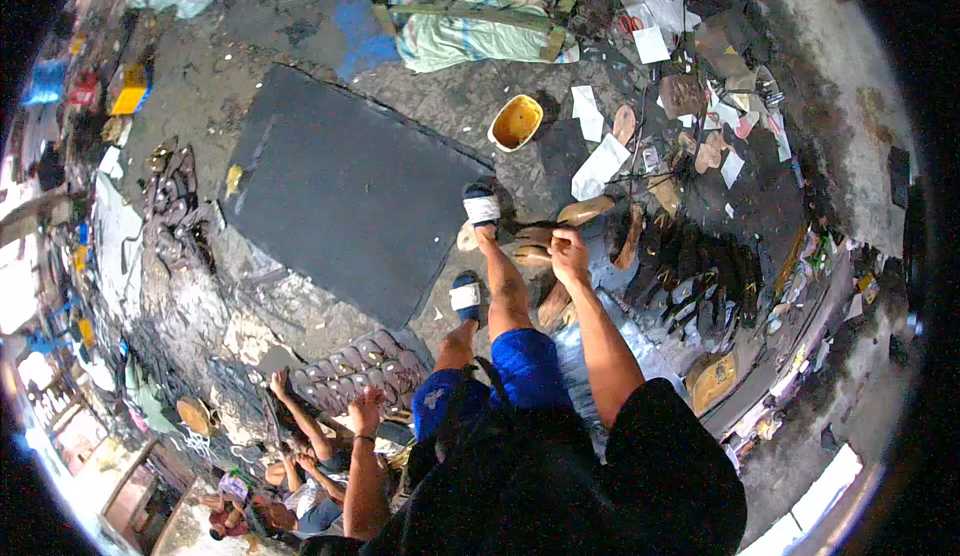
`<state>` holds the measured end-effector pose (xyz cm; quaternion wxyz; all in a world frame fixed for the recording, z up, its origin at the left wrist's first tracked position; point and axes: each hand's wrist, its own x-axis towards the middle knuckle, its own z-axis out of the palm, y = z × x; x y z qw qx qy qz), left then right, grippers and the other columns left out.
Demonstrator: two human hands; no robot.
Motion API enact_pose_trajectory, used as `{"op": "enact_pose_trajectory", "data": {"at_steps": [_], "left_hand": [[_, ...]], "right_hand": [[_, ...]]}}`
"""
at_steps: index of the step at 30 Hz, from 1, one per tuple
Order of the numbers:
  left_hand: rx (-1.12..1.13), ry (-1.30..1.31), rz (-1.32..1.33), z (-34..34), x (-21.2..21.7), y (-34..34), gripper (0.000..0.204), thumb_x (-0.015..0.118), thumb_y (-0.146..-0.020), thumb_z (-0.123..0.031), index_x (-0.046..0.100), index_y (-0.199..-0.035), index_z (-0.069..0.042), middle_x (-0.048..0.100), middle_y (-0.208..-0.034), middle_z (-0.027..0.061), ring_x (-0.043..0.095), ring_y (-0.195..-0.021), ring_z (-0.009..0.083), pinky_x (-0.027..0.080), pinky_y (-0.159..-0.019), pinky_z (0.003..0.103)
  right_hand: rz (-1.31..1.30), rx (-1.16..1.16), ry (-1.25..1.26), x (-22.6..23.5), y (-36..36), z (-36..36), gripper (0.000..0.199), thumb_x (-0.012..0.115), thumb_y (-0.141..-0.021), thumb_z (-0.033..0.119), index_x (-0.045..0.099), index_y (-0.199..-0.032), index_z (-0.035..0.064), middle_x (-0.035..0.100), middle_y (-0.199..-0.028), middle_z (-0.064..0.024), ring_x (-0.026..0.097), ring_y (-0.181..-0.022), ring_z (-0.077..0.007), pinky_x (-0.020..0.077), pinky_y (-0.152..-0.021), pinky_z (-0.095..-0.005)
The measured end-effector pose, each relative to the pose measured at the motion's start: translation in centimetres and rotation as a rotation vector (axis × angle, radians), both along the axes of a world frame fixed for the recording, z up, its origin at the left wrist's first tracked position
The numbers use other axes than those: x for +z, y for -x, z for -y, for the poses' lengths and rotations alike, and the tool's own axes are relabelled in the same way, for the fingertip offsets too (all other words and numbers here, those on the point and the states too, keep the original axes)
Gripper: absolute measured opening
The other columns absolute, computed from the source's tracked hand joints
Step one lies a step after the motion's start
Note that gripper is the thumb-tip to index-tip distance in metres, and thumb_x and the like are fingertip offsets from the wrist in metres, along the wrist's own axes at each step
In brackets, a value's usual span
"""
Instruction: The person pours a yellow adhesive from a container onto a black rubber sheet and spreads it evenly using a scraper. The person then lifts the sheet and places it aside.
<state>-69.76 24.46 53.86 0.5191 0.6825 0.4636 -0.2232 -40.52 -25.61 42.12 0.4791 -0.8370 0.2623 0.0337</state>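
Head view: right hand (570, 256) is low at the floor, fingers (560, 247) curled shut around the end of a tan wooden shoe form (532, 254), knuckles up, forearm running back to a black sleeve at the bottom edge. Form lies roughly flat, just right of the person's forward foot in a blue-and-white sandal (481, 206), touching or nearly touching more tan forms: one (585, 210) just above the hand, one (553, 305) below it by the knee. Left hand isn't visible to me, probably hidden behind the blue shorts (520, 364) and black bag, so can't tell its fingers. Second sandal (465, 296) sits further back on the same cracked concrete floor (230, 76). Right of the hand, a row of dark shoe parts (700, 276) fans out, well packed. Further up: yellow plastic tub (516, 121), upright, open; white paper scraps (600, 164) scattered beside it. Big dark flat sheet (345, 191) covers the floor to the left of the feet. Lower left, other people's arms (365, 456) reach over a spread of grey sole pieces (365, 366), apart from the wearer's own hand.
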Motion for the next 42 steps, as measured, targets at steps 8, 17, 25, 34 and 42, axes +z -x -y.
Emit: {"op": "enact_pose_trajectory", "data": {"at_steps": [8,17,25,34,42], "left_hand": [[-0.129,-0.011,-0.14,1.1,-3.5,-12.4,0.019,0.066,-0.092,-0.018,0.068,-0.089,0.001,0.067,-0.074,0.0024,0.054,-0.062,0.0061,0.043,-0.055,0.023],[-0.059,-0.092,-0.249,6.7,-2.7,-23.2,0.021,0.063,-0.095,-0.019,0.065,-0.103,0.001,0.067,-0.09,0.0042,0.059,-0.076,0.0111,0.049,-0.072,0.027],[-0.083,-0.171,-0.242,6.0,-1.6,-31.7,0.031,0.065,-0.095,-0.03,0.069,-0.09,0.001,0.071,-0.08,0.012,0.062,-0.076,0.0103,0.052,-0.069,0.031],[0.311,0.263,0.217,-4.9,-1.9,-37.3,0.068,0.068,-0.093,-0.019,0.033,-0.148,0.0,0.025,-0.16,0.0109,0.033,-0.142,0.024,0.034,-0.112,0.039],[0.495,0.606,0.613,-30.6,-4.0,-37.3,0.089,0.079,-0.079,-0.034,0.032,-0.147,-0.002,0.043,-0.146,0.0109,0.039,-0.136,0.0235,0.028,-0.114,0.04]], "right_hand": [[-0.259,-0.042,-0.216,-29.1,-16.2,6.9,0.012,0.061,-0.095,0.022,0.061,-0.095,0.0106,0.062,-0.079,-0.0018,0.06,-0.065,-0.0149,0.0477,-0.055,-0.0302],[-0.461,-0.147,0.121,-36.3,-27.9,2.6,0.023,0.061,-0.088,0.02,0.061,-0.102,0.001,0.067,-0.096,-0.0152,0.061,-0.085,-0.0261,0.0477,-0.073,-0.0422],[-0.215,0.182,0.097,-25.9,-23.8,-3.4,0.024,0.063,-0.092,0.022,0.064,-0.098,-0.0017,0.063,-0.09,-0.0179,0.058,-0.081,-0.0308,0.0465,-0.073,-0.0445],[-0.225,0.862,-0.174,-3.8,-24.5,-31.0,0.011,0.062,-0.093,0.007,0.057,-0.088,-0.0018,0.062,-0.075,-0.0049,0.057,-0.062,-0.0103,0.0486,-0.053,-0.0282],[-0.207,1.198,-0.402,9.6,-25.8,-62.3,0.01,0.061,-0.094,0.005,0.058,-0.09,-0.0042,0.062,-0.079,-0.0097,0.059,-0.075,-0.0121,0.0516,-0.065,-0.0295]]}}
